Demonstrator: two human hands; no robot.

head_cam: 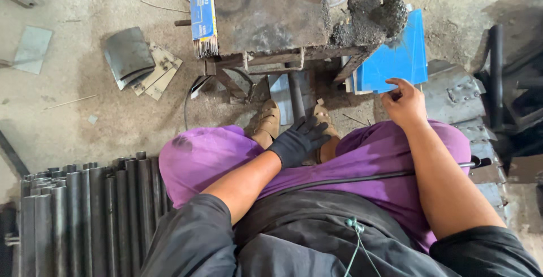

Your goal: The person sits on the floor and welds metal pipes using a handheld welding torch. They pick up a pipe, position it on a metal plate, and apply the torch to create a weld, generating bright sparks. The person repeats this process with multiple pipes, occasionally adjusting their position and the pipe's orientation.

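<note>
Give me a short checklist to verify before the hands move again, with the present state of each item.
1. Left hand wears a glove: ok, a black one.
2. Right hand wears a glove: not ok, it is bare.
3. Hands empty: the left hangs open between the knees; the right, above the blue panel, cannot tell.
4. Welding rods near: ok, the box leans on the metal stand.
5. Steel tubes stacked steadily: ok, side by side at the left.
6. Black cable clear: not ok, it crosses the lap.
</note>
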